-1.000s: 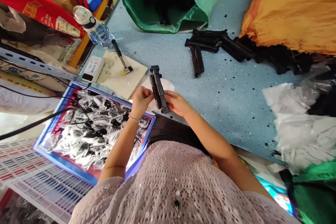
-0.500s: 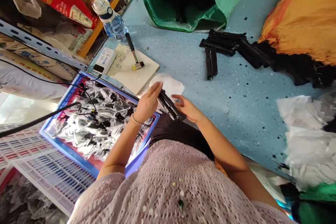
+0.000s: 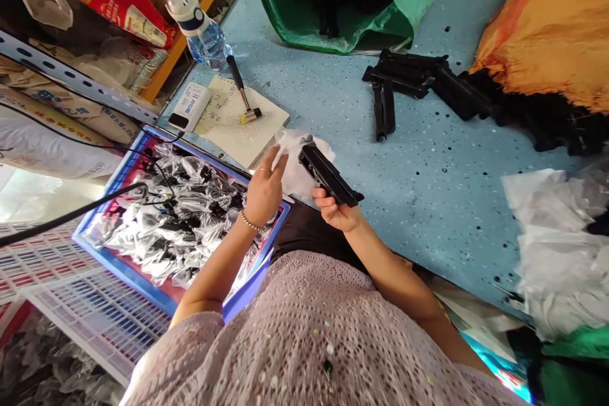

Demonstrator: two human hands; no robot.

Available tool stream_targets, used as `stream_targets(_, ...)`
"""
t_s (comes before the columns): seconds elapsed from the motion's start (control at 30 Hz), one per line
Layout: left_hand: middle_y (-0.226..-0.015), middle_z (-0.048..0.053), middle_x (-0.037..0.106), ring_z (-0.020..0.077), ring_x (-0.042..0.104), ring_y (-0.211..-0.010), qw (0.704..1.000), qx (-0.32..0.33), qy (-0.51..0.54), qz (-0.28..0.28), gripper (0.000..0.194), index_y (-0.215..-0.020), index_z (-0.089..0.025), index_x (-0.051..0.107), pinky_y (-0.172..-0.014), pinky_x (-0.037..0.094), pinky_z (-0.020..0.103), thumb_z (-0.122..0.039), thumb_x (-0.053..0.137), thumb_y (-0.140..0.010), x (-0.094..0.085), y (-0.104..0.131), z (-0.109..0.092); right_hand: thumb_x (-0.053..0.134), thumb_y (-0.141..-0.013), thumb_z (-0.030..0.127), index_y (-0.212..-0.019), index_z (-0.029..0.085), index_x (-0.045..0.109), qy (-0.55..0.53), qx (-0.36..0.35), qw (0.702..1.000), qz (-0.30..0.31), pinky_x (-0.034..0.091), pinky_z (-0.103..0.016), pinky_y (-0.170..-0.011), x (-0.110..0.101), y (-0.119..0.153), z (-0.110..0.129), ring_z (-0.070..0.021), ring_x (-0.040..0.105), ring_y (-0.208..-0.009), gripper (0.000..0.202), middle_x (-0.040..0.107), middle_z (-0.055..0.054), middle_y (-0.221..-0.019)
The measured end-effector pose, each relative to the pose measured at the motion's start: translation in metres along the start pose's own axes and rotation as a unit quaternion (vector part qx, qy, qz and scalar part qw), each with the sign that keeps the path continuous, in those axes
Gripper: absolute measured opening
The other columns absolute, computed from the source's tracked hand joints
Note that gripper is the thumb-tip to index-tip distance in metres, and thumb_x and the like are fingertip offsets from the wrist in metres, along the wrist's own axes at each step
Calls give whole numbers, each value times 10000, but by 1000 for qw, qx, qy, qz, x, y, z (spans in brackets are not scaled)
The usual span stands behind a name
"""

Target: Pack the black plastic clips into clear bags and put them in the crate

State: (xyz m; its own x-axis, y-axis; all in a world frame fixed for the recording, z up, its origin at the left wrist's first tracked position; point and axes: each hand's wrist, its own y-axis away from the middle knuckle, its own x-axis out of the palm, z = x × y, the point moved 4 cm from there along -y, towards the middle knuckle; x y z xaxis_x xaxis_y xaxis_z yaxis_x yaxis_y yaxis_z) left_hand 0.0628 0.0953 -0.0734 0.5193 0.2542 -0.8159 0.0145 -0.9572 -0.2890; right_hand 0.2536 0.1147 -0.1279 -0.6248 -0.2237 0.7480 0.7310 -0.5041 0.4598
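A long black plastic-looking part [image 3: 328, 172] lies slanted in my right hand [image 3: 339, 212], whose fingers are wrapped round its lower end. Beside its upper end is my left hand [image 3: 266, 190], with fingers apart at the edge of thin white plastic bags [image 3: 297, 162]; whether it touches them is unclear. Similar black parts [image 3: 383, 108] lie farther back on the blue speckled table [image 3: 457, 203], in a line running to an orange sack [image 3: 547, 25].
A hammer [image 3: 240, 89] lies on a pale board [image 3: 259, 120], near a white device [image 3: 191, 108] and water bottle [image 3: 207, 41]. A blue-rimmed crate [image 3: 118, 279] holds bagged parts at left. A green sack [image 3: 280, 19] stands open behind; white bags [image 3: 552, 247] lie right.
The black part has moved from my left hand to my right hand and now points up and left above the table edge. My left hand has let go and spread its fingers by the bags.
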Motion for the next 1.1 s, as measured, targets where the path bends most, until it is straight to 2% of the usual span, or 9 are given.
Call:
stream_targets(0.2,-1693,159,205,313,451,-1470,997,-12,76,-8,922,-1650,-323,-22,-1016,620,418,-35,452,-913,21,-3,-18,608,-881,498,-1020,250,643,-4,19,1000,22,441,-174,-481,7,1,-11,-87,474,-625,287,627,-9,-916)
stream_targets(0.33,-1704,146,201,326,393,-1509,993,78,76,46,923,-1651,-322,-45,-1091,578,447,-20,428,-918,24,5,-41,671,-855,490,-1218,283,632,16,-10,1000,-20,512,-225,-539,1,-5,1,-112,577,-620,420,662,14,-851)
stream_targets(0.43,-1686,126,278,303,407,-1504,980,158,71,100,925,-1653,-320,-33,-1134,545,463,6,396,-902,22,14,-47,754,-824,381,-1551,375,357,99,-99,989,-51,532,-255,-554,2,3,21,-131,589,-558,828,638,72,-727)
stream_targets(0.6,-1688,121,274,312,410,-1502,989,121,50,66,924,-1656,-323,2,-1123,554,467,6,414,-897,8,11,-30,776,-824,373,-1634,402,97,131,-73,988,21,549,-274,-548,16,24,29,-151,644,-565,1057,694,50,-784)
stream_targets(0.7,-1705,121,228,317,407,-1503,987,144,53,53,938,-1655,-312,-25,-1098,574,449,-3,427,-894,4,12,-35,746,-829,477,-1619,377,180,106,-17,992,67,549,-283,-548,16,23,22,-182,691,-634,977,730,3,-858)
stream_targets(0.83,-1625,139,405,237,576,-1370,962,244,89,86,882,-1656,-288,18,-1047,607,393,-1,386,-907,9,25,-61,772,-782,468,-1445,370,472,134,-89,987,-27,559,-298,-630,4,15,25,-191,689,-750,734,716,9,-932)
stream_targets(0.9,-1567,179,470,245,580,-1363,961,241,94,95,828,-1654,-234,77,-1036,610,400,-36,413,-924,9,29,-67,748,-806,442,-1265,327,586,211,-163,959,-98,545,-308,-706,3,17,29,-200,672,-820,500,703,4,-944)
stream_targets(1.0,-1438,199,576,276,640,-1275,961,241,95,93,730,-1609,-191,254,-993,626,419,-185,553,-943,-1,30,-71,663,-880,392,-1013,267,590,378,-226,879,-183,493,-306,-730,14,28,30,-207,630,-814,196,675,-8,-878)
stream_targets(1.1,-1297,142,669,234,697,-1156,962,246,96,71,617,-1512,-214,418,-966,629,375,-189,625,-931,-27,33,-72,599,-926,327,-1004,264,553,458,-228,850,-122,463,-296,-723,38,34,25,-193,601,-781,110,647,-2,-867)
